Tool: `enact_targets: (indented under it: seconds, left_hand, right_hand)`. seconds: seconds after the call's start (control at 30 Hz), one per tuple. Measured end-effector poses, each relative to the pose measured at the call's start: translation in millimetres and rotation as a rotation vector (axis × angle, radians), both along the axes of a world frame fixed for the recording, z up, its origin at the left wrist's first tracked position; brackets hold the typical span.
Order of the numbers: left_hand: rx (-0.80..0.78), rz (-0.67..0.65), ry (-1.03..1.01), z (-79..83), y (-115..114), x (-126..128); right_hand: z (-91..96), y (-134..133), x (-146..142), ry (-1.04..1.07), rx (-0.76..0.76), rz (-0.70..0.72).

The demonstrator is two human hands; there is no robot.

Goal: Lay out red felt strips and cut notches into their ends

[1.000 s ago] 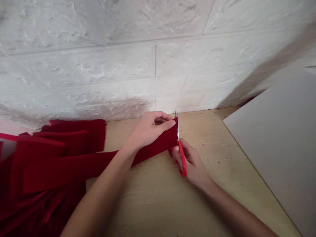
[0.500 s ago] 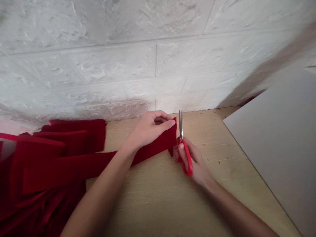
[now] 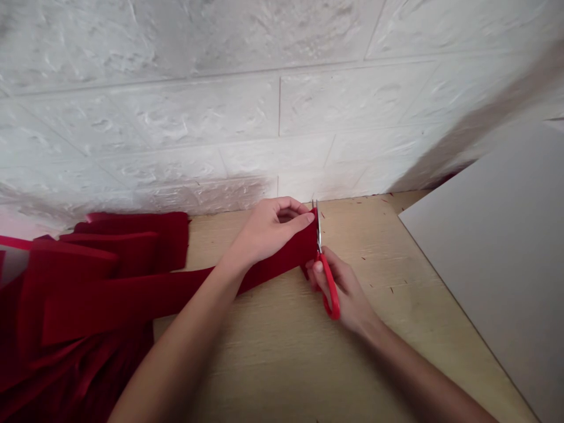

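A long strip of dark red fabric (image 3: 282, 261) runs from the heap at the left to the middle of the table. Its right end is pinched near the top corner between thumb and fingers of my left hand (image 3: 275, 229). My right hand (image 3: 341, 285) grips a pair of scissors (image 3: 331, 288) with red handles, the blades pointing towards the wall. The slightly parted blades sit at the strip's end edge, one on each side of the fabric. Part of a lower fold of cloth shows beneath the strip, beside my right fingers.
Folded red fabric (image 3: 174, 238) lies piled on the left, against the textured white brick-pattern wall (image 3: 220, 117). A large pale board (image 3: 493, 247) slants over the right side. Tiny dark red scraps dot the wooden table (image 3: 273, 352).
The scissors have moved slightly left, from just beside the fabric's end onto its edge. My left hand has hardly moved and still pinches the strip.
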State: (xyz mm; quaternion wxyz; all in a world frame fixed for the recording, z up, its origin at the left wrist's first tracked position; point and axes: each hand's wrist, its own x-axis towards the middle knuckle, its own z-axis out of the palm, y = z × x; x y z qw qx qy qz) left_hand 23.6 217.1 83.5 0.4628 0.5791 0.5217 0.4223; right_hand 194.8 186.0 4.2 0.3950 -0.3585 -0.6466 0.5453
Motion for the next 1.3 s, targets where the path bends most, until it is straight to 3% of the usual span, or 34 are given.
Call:
enact_targets:
  seconds: [0.57, 1.3]
  left_hand:
    - [0.023, -0.006, 0.044, -0.9, 1.8, -3.0]
    - [0.014, 0.002, 0.016, -2.3, 0.4, 1.0]
  right_hand:
    - [-4.2, -1.4, 0.1, -0.08, -0.07, -0.095]
    - [-2.5, -0.2, 0.7, -0.027, -0.016, -0.017]
